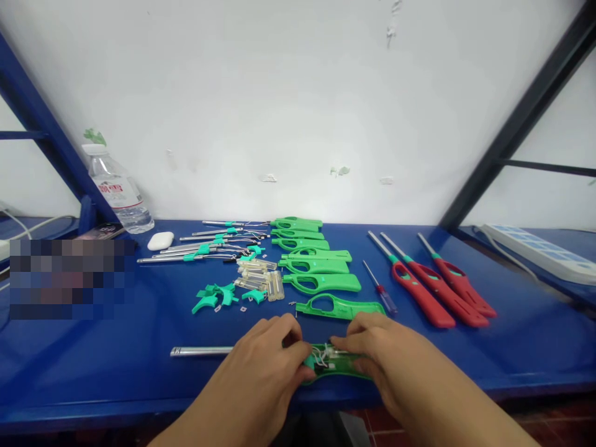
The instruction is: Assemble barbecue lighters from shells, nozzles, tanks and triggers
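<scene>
At the table's front edge lies an opened green lighter shell (347,365), its inside facing up. My left hand (267,354) is closed around its left part, thumb and finger pinching at a teal trigger (308,361). A silver metal tube (202,351) sticks out to the left from beneath that hand. White wires (319,356) curl inside the shell between my hands. My right hand (382,347) grips the shell's right part, its fingertips at a clear piece inside. Just behind lies another green shell half (344,308); what sits under my fingers is hidden.
Several green shells (321,284), clear fuel tanks (274,285), teal triggers (226,294) and wired metal tubes (190,256) lie behind. To the right are a screwdriver (385,298) and three red lighters (426,298). A water bottle (118,192) and white case (161,240) stand left.
</scene>
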`<state>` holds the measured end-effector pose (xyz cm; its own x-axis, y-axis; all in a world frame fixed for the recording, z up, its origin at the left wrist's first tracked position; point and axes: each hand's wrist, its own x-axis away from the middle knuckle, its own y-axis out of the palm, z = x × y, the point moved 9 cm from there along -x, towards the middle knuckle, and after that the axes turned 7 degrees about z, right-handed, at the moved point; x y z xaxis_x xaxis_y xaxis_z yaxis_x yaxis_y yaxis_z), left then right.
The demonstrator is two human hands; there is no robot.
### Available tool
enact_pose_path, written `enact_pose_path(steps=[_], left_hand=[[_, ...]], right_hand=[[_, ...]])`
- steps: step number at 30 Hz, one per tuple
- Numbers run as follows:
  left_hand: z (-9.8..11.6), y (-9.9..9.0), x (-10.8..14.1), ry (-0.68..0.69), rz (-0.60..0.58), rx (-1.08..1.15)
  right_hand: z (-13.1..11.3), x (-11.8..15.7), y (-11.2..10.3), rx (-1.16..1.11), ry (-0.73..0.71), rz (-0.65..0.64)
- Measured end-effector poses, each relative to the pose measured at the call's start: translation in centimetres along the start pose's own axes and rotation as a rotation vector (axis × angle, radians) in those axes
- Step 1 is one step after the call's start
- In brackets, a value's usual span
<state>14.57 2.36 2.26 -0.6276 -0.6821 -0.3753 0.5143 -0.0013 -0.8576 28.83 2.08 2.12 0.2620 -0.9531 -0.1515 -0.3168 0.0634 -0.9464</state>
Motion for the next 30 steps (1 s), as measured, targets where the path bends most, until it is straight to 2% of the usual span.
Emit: enact_pose_path(steps=[2,5,11,14,19,22,27,30], left_hand=[[0.3,-0.1,-0.1,0.037,0.005,-0.028],[0.7,-0.1,-0.3,0.072,-0.037,-0.03],[1.0,-0.1,-0.8,0.063,-0.127,-0.027],[1.2,0.1,-0.9,0.07,-0.164,-0.063],[1.4,0.1,-0.9,0.075,-0.199,-0.044],[1.5,0.2,-0.8,0.091,-0.209,-0.045],[1.7,-0.2,-0.9,0.147,-0.146,-0.09],[1.5,0.0,-1.0,0.123,-0.181,-0.078]], right_hand=[[-0.4,0.2,-0.4,-0.004,-0.028,0.038],[-0.8,0.5,-0.6,-0.014,-0.056,0.026],[-1.7,0.8,-2.0,-0.021,-0.106,0.027],[-1.4,0.5,-2.6,-0.066,-0.079,0.017],[0.1,-0.4,-1.0,-0.136,0.027,-0.107],[0.3,-0.7,-0.8,-0.21,0.016,-0.095],[0.7,-1.0,-1.2,-0.276,0.042,-0.084],[1.0,-1.0,-1.1,-0.268,0.056,-0.084]])
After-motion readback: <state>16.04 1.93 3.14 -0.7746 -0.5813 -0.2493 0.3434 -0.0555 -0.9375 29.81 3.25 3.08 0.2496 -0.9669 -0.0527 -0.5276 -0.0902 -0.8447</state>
